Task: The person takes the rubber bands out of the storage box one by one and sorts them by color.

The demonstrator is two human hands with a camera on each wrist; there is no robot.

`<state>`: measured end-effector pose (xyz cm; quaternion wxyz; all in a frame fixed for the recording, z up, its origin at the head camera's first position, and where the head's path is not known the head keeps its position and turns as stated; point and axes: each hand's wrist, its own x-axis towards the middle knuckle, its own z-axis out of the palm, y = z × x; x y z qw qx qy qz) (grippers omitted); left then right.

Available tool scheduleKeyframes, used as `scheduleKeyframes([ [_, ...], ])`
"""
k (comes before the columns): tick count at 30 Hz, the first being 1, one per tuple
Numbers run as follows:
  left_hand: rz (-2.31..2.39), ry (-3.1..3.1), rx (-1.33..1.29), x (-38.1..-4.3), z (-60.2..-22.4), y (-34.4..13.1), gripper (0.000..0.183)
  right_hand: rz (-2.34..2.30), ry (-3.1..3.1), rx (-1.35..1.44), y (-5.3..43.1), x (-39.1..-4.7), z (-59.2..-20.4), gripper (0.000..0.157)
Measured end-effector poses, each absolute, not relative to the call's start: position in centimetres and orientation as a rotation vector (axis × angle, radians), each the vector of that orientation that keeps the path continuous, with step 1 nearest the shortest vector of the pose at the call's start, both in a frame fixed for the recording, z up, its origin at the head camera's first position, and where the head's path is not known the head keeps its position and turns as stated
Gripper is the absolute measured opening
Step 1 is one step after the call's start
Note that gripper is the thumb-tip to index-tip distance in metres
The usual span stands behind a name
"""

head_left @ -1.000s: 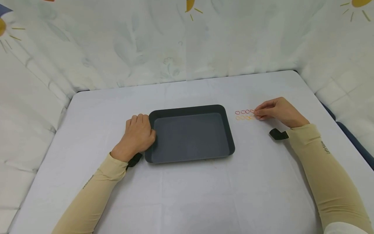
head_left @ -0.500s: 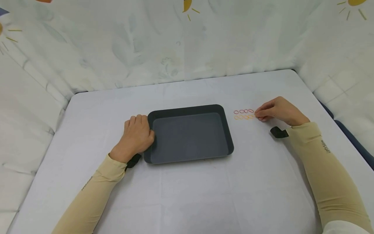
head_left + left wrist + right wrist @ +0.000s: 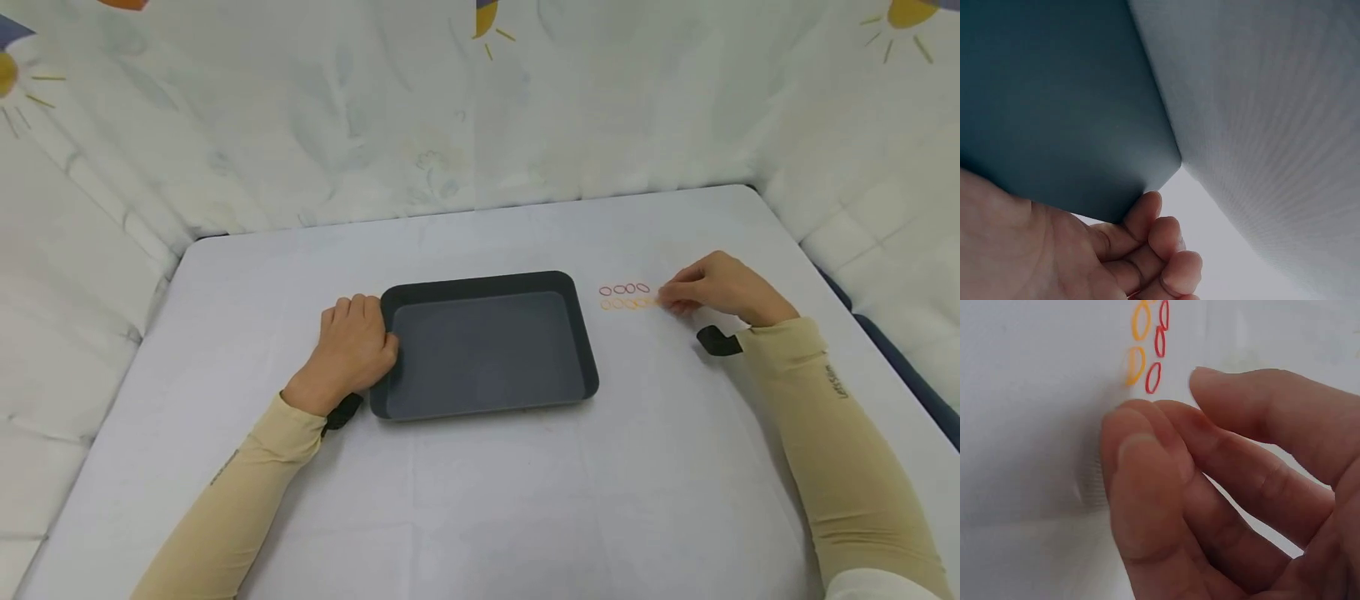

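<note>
My left hand [image 3: 352, 354] grips the left rim of a dark grey rectangular tray [image 3: 487, 354]. In the left wrist view its curled fingertips [image 3: 1166, 237] sit at the corner of the tray's outer side [image 3: 1066, 106]. At the right, my right hand [image 3: 723, 287] has its thumb and fingertips drawn together, down at the right end of two rows of small rings like rubber bands. The far row holds red rings [image 3: 618, 290], the near row orange rings [image 3: 618, 305]. In the right wrist view the thumb [image 3: 1147, 500] covers the fingertips; I cannot tell whether a ring is between them.
A white cloth covers the table [image 3: 495, 508]. White patterned curtains [image 3: 360, 108] stand behind it and along both sides. A black wrist mount [image 3: 718, 342] sticks out below the right wrist, and another black mount [image 3: 345, 412] lies close to the tray's left side.
The right fingertips have shifted slightly right, away from the end of the red row, staying low at the orange row. The left hand and tray have stayed in place.
</note>
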<state>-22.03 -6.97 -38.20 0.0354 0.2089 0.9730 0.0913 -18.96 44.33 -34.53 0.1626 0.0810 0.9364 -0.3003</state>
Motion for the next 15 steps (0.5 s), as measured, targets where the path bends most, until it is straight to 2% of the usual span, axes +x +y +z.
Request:
scheduleKeyframes([
  [9, 0.223, 3.003, 0.628, -22.2, -38.0, -6.6, 0.052, -0.861, 2.855, 0.231, 45.1, -18.6, -34.0, 0.056],
  [15, 0.448, 3.112, 0.581, -22.4, -37.7, -6.5, 0.075, -0.806, 3.063, 0.177, 45.0, -17.9, -33.8, 0.048],
])
